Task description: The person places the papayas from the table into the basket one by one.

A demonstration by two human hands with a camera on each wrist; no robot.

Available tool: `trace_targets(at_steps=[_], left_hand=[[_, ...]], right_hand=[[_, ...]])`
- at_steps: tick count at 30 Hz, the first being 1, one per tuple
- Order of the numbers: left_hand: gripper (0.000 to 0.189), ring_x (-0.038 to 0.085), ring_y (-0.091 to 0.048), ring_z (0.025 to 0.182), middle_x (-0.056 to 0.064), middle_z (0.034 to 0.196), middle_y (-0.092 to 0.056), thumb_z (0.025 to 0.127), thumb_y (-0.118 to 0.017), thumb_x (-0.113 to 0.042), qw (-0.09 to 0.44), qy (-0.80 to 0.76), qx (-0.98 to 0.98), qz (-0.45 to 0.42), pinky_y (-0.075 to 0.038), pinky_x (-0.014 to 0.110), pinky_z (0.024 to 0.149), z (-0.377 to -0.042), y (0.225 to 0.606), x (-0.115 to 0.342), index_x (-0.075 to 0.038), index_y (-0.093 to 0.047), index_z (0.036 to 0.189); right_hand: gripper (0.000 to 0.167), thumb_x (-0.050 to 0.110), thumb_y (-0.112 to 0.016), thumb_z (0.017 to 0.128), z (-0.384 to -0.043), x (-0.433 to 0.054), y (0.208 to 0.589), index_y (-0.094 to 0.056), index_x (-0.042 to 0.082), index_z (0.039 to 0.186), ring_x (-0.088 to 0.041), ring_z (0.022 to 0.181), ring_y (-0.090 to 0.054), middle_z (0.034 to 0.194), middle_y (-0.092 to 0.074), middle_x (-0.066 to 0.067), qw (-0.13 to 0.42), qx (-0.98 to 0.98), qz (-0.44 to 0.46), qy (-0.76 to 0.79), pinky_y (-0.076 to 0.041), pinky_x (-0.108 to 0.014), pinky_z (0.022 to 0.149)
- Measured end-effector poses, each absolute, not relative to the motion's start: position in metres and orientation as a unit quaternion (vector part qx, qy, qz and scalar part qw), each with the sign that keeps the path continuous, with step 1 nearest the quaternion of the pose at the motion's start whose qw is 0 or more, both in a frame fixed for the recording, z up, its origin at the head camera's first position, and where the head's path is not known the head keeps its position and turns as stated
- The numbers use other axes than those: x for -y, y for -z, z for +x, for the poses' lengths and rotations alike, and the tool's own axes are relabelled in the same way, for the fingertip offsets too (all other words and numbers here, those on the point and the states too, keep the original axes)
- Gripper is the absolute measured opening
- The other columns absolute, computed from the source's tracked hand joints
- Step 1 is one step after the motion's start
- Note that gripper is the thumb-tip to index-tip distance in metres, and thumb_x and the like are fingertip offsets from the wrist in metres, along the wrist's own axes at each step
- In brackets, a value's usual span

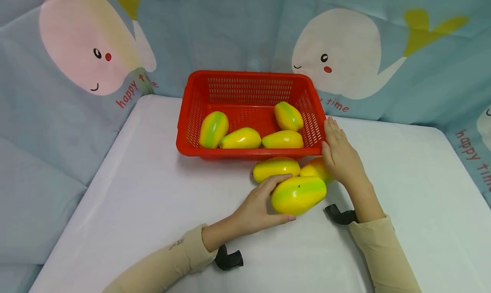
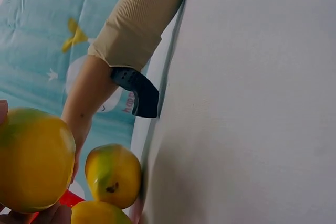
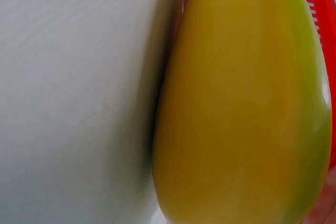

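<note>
In the head view my left hand (image 1: 255, 208) grips a yellow-green papaya (image 1: 298, 195), thumb below and fingers above, raised over the table's middle. The same papaya (image 2: 34, 158) fills the left edge of the left wrist view. My right hand (image 1: 343, 156) lies with straight fingers along the right wall of a red plastic basket (image 1: 245, 151). Two more papayas sit outside the basket's front: a yellow one (image 1: 276, 169) and a more orange one (image 1: 316, 169) beside the right wrist, partly hidden. A large papaya (image 3: 241, 103) nearly fills the right wrist view.
Several papayas lie in the basket, among them an upright one (image 1: 213, 130) at left. White cloth (image 1: 153, 191) covers the table, and a blue whale-print curtain (image 1: 238, 29) hangs behind. Black wrist mounts (image 1: 229, 259) protrude near both cuffs.
</note>
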State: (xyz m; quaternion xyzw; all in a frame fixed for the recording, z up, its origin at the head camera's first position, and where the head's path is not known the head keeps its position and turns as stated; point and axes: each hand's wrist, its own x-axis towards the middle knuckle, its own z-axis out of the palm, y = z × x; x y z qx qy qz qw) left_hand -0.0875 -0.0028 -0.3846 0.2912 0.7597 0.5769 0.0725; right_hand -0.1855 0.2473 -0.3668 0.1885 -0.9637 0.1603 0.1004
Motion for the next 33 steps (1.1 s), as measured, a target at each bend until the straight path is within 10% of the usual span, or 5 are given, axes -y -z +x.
trace_targets(at_steps=[15, 33], left_hand=[[0.078, 0.014, -0.044, 0.121, 0.002, 0.138, -0.045, 0.074, -0.081, -0.016, -0.014, -0.572, -0.772, 0.276, -0.038, 0.036, 0.102, -0.117, 0.356, 0.023, -0.01, -0.039, 0.139], [0.079, 0.021, -0.042, 0.122, 0.002, 0.14, -0.04, 0.08, -0.077, -0.026, 0.059, -0.548, -0.825, 0.124, -0.038, 0.04, 0.103, -0.183, 0.322, 0.068, -0.02, -0.031, 0.144]], right_hand=[[0.057, 0.019, -0.034, 0.099, -0.178, -0.254, 0.371, -0.015, -0.002, 0.149, -0.026, 0.143, -0.013, 0.155, -0.015, -0.016, 0.112, 0.959, 0.194, -0.172, -0.011, -0.04, 0.115], [0.057, 0.018, -0.035, 0.099, -0.183, -0.248, 0.369, -0.016, -0.002, 0.149, -0.027, 0.143, -0.013, 0.154, -0.017, -0.019, 0.109, 0.96, 0.196, -0.168, -0.012, -0.04, 0.115]])
